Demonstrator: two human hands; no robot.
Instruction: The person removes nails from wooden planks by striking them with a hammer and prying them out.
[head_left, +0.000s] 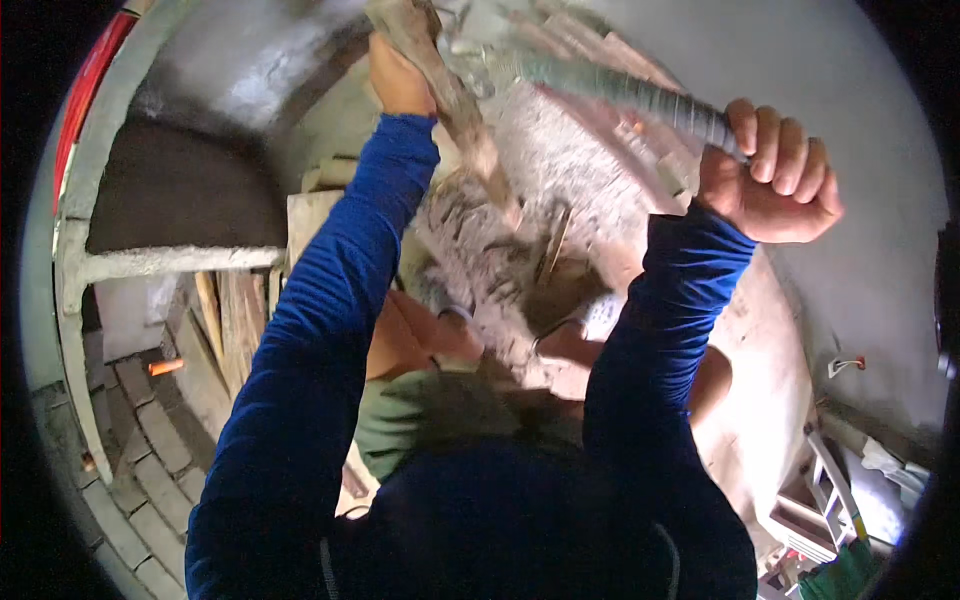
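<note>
My left hand (401, 81) grips a rough, weathered piece of wood (465, 112) near its top. The wood slants down to a pale, splintered lower end above the floor. My right hand (776, 176) is closed around the end of a tool's handle (637, 94), which looks wrapped in grey-green tape or cord. That handle reaches leftwards towards the wood and is blurred by motion. The tool's head, near the wood, is too blurred to name. Whether it touches the wood, I cannot tell.
Wood scraps (555, 244) and debris lie on the dusty floor (570, 150) by my feet. A concrete ledge (187, 259) stands at left, with boards (240, 322) beneath it. Bricks (161, 435) pave the lower left. A grey wall (847, 300) with exposed wires (849, 364) rises at right.
</note>
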